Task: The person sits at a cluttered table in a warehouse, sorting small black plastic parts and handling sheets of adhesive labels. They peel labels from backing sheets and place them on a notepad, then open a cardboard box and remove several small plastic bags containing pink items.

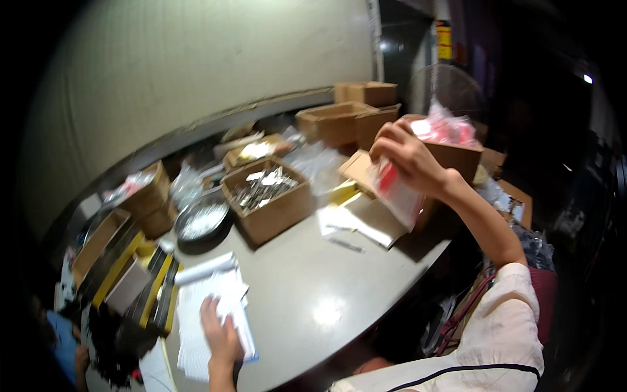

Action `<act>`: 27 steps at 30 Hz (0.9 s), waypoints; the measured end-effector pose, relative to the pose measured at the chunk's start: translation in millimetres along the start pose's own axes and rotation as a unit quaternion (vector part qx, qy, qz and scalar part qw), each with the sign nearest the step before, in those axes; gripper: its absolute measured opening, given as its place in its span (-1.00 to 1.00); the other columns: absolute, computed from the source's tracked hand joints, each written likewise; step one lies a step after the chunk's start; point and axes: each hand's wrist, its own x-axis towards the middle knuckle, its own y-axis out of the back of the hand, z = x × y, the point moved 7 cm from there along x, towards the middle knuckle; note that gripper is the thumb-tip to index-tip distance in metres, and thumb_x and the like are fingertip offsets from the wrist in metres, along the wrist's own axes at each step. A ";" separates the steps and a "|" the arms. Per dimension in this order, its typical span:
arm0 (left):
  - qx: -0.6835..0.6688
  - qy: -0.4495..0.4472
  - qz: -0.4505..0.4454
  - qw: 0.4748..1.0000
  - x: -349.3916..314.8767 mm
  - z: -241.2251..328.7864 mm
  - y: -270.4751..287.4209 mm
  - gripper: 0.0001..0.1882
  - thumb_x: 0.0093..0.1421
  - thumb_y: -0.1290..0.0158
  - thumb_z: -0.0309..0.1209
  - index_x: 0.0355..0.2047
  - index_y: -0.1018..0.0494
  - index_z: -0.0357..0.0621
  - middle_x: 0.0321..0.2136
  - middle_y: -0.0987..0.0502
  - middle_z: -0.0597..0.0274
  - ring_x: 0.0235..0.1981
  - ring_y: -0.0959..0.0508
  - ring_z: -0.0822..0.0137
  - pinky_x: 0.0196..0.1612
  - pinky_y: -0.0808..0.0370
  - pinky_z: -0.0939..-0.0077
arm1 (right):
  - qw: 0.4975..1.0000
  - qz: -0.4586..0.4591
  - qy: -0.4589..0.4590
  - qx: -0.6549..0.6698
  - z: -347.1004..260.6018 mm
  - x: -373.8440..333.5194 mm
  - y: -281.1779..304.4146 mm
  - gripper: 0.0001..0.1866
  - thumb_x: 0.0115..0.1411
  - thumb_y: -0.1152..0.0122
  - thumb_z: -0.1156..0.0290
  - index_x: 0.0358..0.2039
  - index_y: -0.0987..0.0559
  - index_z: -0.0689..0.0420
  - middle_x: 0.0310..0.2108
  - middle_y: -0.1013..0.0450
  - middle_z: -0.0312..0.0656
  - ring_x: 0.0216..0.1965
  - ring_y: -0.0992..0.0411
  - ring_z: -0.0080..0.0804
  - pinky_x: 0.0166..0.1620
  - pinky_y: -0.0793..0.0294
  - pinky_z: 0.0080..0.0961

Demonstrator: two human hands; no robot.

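My left hand [221, 336] lies on a pad of white paper [196, 353] at the front left of the table, its fingers stretched out over the sheets. Raised at the right, my right hand [410, 160] is closed on the upper part of a clear plastic bag [400, 199] with red on it. The bag hangs down, blurred by motion, so its contents cannot be made out. Below and behind it are a brown cardboard piece [375, 219] and white papers [333, 222]. A pen [346, 245] lies on the table in front of these papers.
On the grey table [313, 281] stand a cardboard box of metal parts [277, 219] and a dark round bowl [202, 225] of small shiny pieces. Black-and-yellow boxes [140, 287] stand left. A carton [457, 157] holds red-and-clear bags. Part of another person [62, 340] shows at lower left.
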 end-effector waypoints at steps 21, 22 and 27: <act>-0.508 0.116 0.027 0.853 -18.0 34.4 32.7 -0.84 0.42 -0.03 -0.43 -0.09 -0.48 -0.25 -0.29 -0.60 0.25 -0.26 -0.61 0.48 -0.23 -0.58 0.56 | 0.967 -0.018 0.067 0.246 -309.2 56.4 -138.6 -0.68 0.03 -0.20 0.75 -0.18 -0.49 0.20 -0.33 -0.44 -0.10 -0.29 -0.42 -0.07 -0.26 -0.44 -0.24; -0.513 0.107 0.018 0.851 -17.2 33.7 27.1 -0.84 0.42 -0.03 -0.43 -0.09 -0.48 -0.25 -0.30 -0.60 0.26 -0.25 -0.60 0.49 -0.24 -0.59 0.56 | 0.972 -0.014 0.067 0.226 -308.3 57.7 -140.1 -0.68 0.04 -0.20 0.75 -0.17 -0.50 0.20 -0.34 -0.45 -0.11 -0.30 -0.43 -0.08 -0.28 -0.45 -0.25; -0.453 0.103 0.026 0.885 -21.7 30.1 29.0 -0.86 0.39 -0.06 -0.47 -0.11 -0.50 -0.27 -0.30 -0.63 0.25 -0.27 -0.61 0.50 -0.18 -0.60 0.57 | 0.981 0.007 0.027 0.191 -302.1 63.7 -157.3 -0.74 0.12 -0.22 0.70 -0.18 -0.52 0.16 -0.34 -0.53 -0.16 -0.32 -0.51 -0.16 -0.31 -0.51 -0.32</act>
